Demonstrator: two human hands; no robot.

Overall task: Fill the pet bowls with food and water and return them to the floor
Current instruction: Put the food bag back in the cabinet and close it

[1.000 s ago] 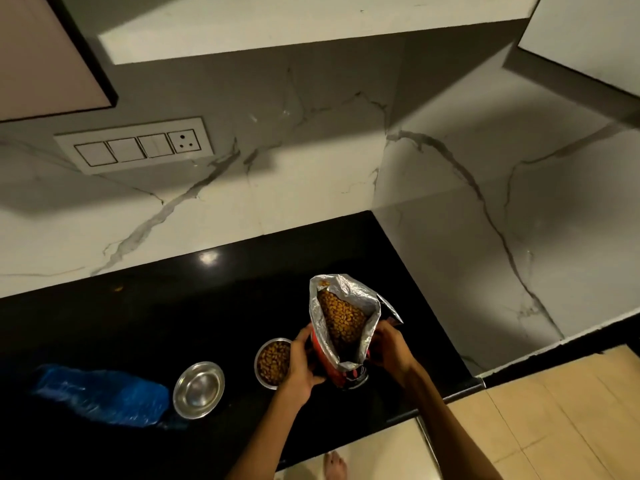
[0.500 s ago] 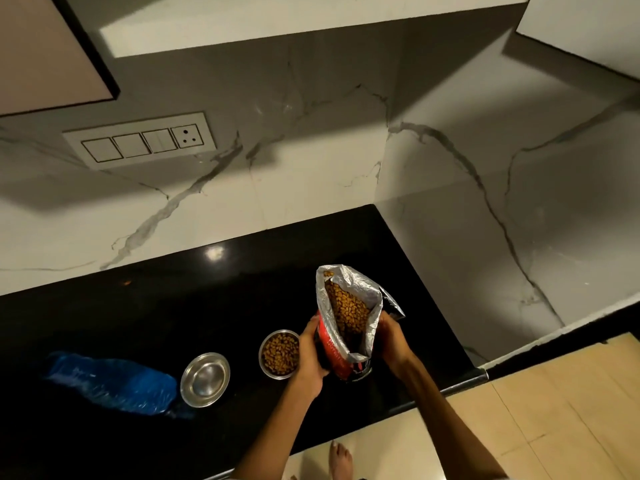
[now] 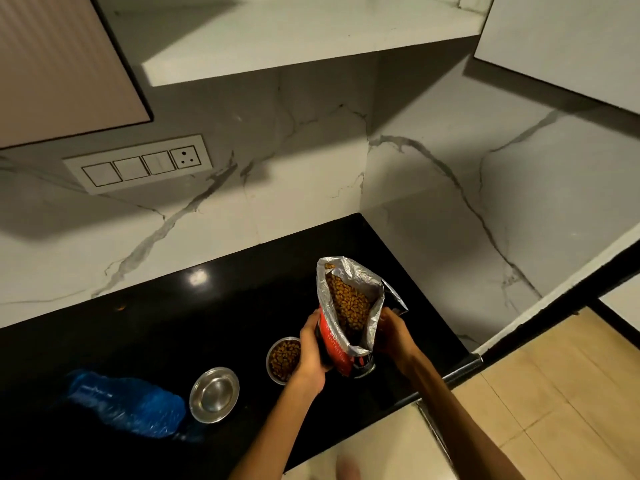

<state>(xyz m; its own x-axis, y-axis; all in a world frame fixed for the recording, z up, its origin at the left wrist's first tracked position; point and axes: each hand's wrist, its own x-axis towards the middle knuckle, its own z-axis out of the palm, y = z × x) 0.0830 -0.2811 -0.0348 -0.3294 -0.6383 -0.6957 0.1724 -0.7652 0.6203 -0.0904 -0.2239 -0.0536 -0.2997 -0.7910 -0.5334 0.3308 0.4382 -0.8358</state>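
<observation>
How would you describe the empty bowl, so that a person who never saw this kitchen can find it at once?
Look at the black countertop below the marble wall. Near its front edge lies a blue plastic bottle, and right beside it stands the empty steel bowl. Its neighbour, the other bowl, is full of brown kibble, while this one shows only bare shiny metal.

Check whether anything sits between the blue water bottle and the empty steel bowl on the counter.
Nothing visible does. The blue water bottle lies on its side on the black counter, right beside the empty steel bowl. The kibble-filled bowl and the food bag, held by both hands, are on the bowl's far side.
</observation>
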